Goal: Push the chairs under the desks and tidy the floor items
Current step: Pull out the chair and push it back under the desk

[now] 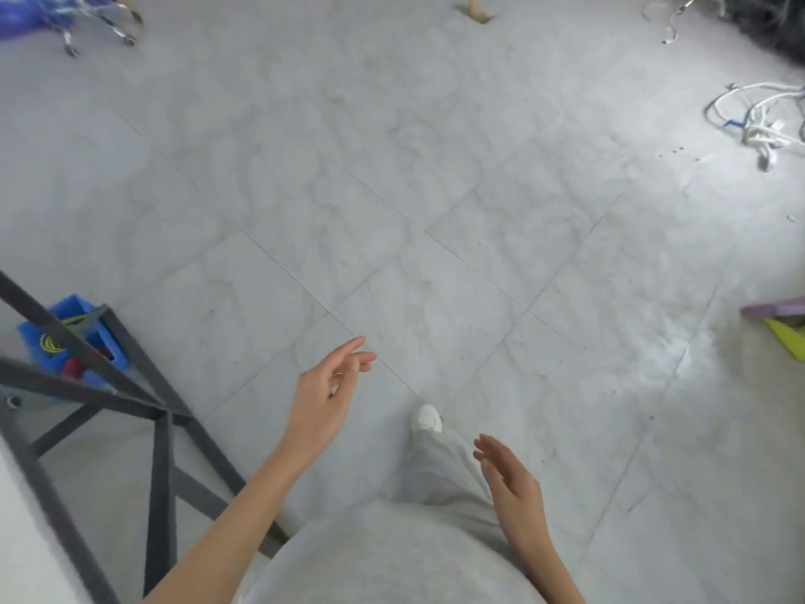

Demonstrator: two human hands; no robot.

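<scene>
My left hand (326, 390) hangs over the grey tiled floor with loose fingers and holds nothing. Lower right, my right hand (512, 481) is also empty, fingers apart, beside my grey trouser leg and white shoe (427, 418). A purple chair with a chrome wheeled base (93, 19) stands at the far top left. A tangle of white cables (760, 119) lies on the floor at the right edge. A blue bin (72, 337) with small items sits under a desk's dark metal frame (161, 429) at the left.
A white desk top edge (26, 538) fills the bottom left corner. A wooden leg (477, 8) shows at the top middle. Dark cables and clutter (766, 24) sit top right. A purple and yellow object (779, 324) pokes in at the right edge.
</scene>
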